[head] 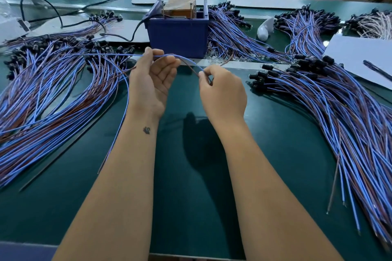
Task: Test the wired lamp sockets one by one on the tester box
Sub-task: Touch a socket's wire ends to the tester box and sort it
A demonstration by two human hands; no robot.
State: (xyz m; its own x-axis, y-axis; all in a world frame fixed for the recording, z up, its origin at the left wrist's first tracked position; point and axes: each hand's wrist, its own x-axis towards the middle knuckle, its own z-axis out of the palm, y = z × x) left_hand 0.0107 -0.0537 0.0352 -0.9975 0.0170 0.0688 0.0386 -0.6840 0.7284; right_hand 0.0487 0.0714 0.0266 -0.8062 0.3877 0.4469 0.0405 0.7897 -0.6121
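Observation:
A dark blue tester box [178,34] with a brown block on top stands at the middle back of the green mat. In front of it my left hand [152,78], palm up, pinches a blue and brown wire pair [186,62] between thumb and fingertips. My right hand [220,89] pinches the same pair's free ends just to the right. The wire trails left toward a black socket [86,55] among the left pile.
Large heaps of wired black sockets lie on the left [42,95], right [339,108] and behind the box [231,32]. A white bulb-like object [265,27] lies at the back right, a white sheet with a pen [360,57] at the right edge, black cables at the back left.

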